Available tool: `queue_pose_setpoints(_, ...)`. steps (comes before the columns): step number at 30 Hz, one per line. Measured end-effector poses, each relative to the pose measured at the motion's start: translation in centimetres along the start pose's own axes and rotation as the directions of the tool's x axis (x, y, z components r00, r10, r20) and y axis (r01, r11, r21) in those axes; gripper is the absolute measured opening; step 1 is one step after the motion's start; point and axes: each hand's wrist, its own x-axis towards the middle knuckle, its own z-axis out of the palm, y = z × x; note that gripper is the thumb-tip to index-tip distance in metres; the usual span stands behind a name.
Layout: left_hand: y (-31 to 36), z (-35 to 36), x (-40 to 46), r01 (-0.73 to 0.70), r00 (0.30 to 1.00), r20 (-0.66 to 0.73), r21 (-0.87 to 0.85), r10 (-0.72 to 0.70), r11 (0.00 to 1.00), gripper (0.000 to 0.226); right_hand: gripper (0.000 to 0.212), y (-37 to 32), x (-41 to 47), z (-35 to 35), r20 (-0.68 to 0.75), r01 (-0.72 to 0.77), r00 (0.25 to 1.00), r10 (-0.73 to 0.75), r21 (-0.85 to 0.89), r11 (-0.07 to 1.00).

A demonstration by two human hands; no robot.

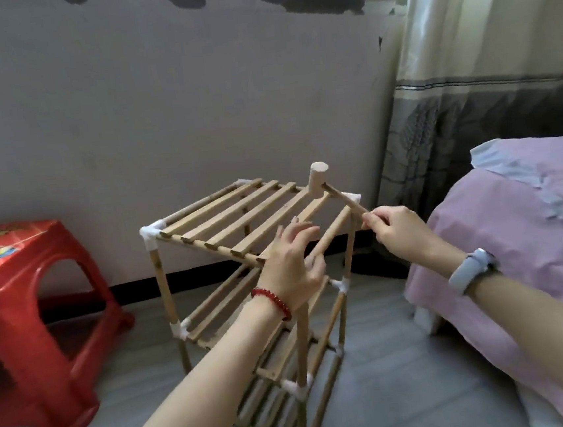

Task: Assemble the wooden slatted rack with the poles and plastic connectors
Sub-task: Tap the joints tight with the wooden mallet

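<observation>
Grey plank floor [384,368] carries one three-tier wooden slatted rack [240,224]. Left hand [292,264], fingers spread, touches its top; right hand [399,233] grips one small wooden mallet [320,180]. One red plastic stool [31,306] at nine o'clock — pink-sheeted bed [522,231] at three.

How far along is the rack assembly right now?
Done: three slatted tiers stand joined by poles and white plastic connectors. In hand: the right hand grips a small wooden mallet over the top tier; the left hand steadies the near corner. Left: probably seating that corner, hidden by the hand.
</observation>
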Motion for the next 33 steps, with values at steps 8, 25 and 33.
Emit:
queue_pose_setpoints(8, -5.8, -2.0, -3.2, 0.085, 0.989, 0.08, 0.405, -0.128, 0.91, 0.044, 0.029, -3.6, -6.1, -2.3, 0.14, 0.045, 0.99, -0.028, -0.12, 0.992)
queue_pose_setpoints(25, -4.0, -2.0, -2.5, 0.27, 0.948, 0.067, 0.35, -0.311, 0.897, 0.04, 0.029, -6.3, -12.2, -0.6, 0.306, 0.034, 0.952, 0.012, -0.147, 0.988)
queue_pose_setpoints(33, -3.6, -2.3, -2.5, 0.279, 0.944, 0.075, 0.342, -0.322, 0.897, 0.039, 0.025, -6.8, -11.7, -0.8, 0.24, 0.016, 0.97, 0.036, -0.212, 0.977)
